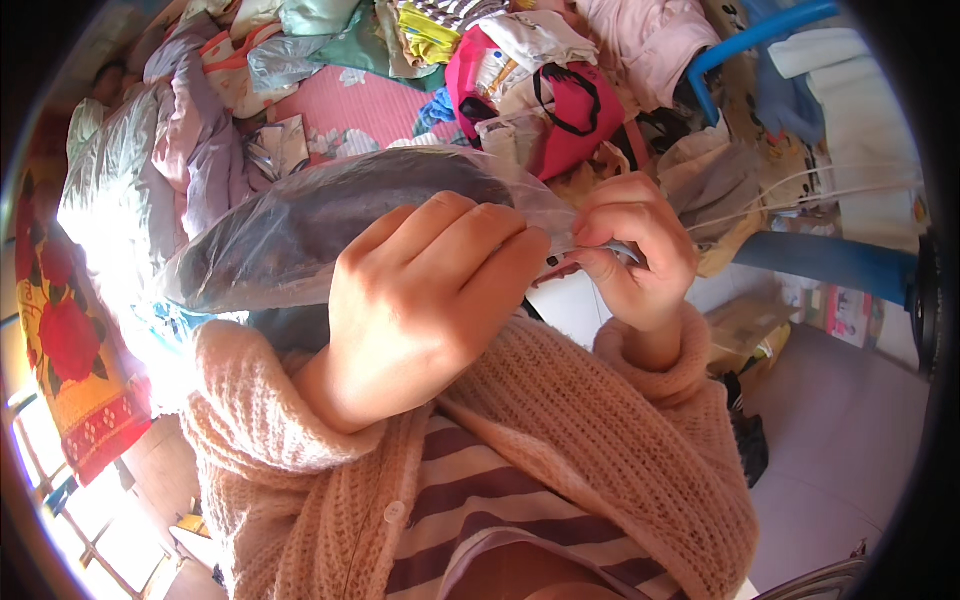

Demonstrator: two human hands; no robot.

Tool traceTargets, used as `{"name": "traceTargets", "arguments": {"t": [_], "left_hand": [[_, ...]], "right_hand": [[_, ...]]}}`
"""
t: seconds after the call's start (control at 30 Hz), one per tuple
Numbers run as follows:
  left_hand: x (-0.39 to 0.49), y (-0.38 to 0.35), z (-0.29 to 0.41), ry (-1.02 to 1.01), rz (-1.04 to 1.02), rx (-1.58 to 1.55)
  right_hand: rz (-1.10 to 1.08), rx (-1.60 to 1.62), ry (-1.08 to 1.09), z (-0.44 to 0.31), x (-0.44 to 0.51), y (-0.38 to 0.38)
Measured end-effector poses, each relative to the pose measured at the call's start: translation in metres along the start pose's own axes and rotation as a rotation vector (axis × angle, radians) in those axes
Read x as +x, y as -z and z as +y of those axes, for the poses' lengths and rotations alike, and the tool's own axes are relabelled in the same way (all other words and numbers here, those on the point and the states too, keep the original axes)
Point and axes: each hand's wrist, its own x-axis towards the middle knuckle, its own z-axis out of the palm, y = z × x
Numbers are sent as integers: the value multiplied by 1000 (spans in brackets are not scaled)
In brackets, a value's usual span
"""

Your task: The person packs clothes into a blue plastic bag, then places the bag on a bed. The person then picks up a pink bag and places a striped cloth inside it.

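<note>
A clear plastic bag (pixel 247 225) with a dark, bulky item inside, possibly folded cloth, is held up in front of my chest. My left hand (pixel 442 292) grips the bag near its right end, back of the hand towards me. At that end the clear film narrows, and my right hand (pixel 637 247) pinches it between thumb and fingers. A small pale-blue strip shows by the right thumb; I cannot tell what it is. The left fingertips are hidden behind the hand.
Beyond the bag lies a pink quilted bed cover (pixel 352 105) with piled clothes. A bright pink bag (pixel 581 112) with black handles holds more cloth. Blue tubing (pixel 765 34) stands at upper right. A flower-patterned red and yellow cloth (pixel 71 337) hangs at left, near a bright barred window (pixel 90 555).
</note>
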Motion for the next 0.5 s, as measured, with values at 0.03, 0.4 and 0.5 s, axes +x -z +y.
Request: {"name": "traceTargets", "arguments": {"t": [0.03,0.4,0.5], "left_hand": [[0,-2,1,10,18,-8],[5,-2,14,257,-8,-144],[3,-7,11,168,11,-33]], "right_hand": [[10,-13,4,-1,-3,0],[-54,98,-164,0,-7,2],[-85,61,-119,-1,-4,1]]}}
